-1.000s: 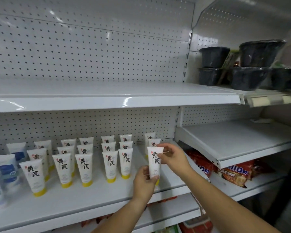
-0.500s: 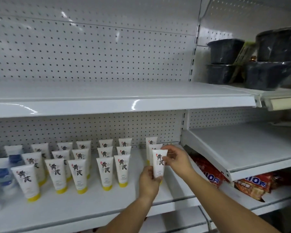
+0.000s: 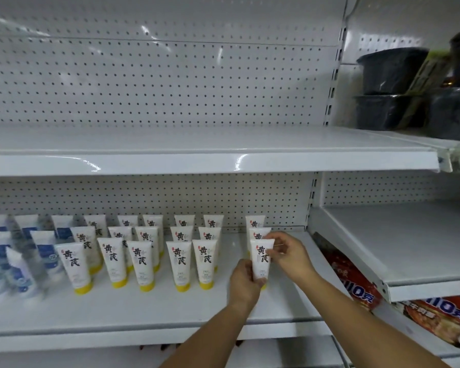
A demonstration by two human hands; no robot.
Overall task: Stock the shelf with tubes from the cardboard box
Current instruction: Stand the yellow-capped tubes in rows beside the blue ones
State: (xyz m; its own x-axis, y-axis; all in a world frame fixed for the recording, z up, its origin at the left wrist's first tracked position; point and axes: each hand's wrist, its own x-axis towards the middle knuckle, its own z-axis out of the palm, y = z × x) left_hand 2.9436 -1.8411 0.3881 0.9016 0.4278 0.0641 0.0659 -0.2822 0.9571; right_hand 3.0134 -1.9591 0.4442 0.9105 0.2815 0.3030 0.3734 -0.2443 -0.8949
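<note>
A white tube with black characters and a yellow cap (image 3: 261, 258) stands cap-down at the right end of the white shelf (image 3: 170, 309). My left hand (image 3: 243, 281) grips its lower part and hides the cap. My right hand (image 3: 290, 257) pinches its upper right edge. Two more tubes stand right behind it. To the left, several matching tubes (image 3: 146, 264) stand in rows of three deep. The cardboard box is out of view.
Blue-and-white tubes (image 3: 19, 264) fill the shelf's left end, blurred. An upper shelf (image 3: 210, 155) overhangs closely. Right bay: dark tubs (image 3: 391, 88) up high, a bare white shelf (image 3: 409, 248), red snack bags (image 3: 356, 285) below.
The camera swung slightly right and closer. The held tube moved a little back and down toward the shelf, in line behind the front row; both hands keep hold of it.
</note>
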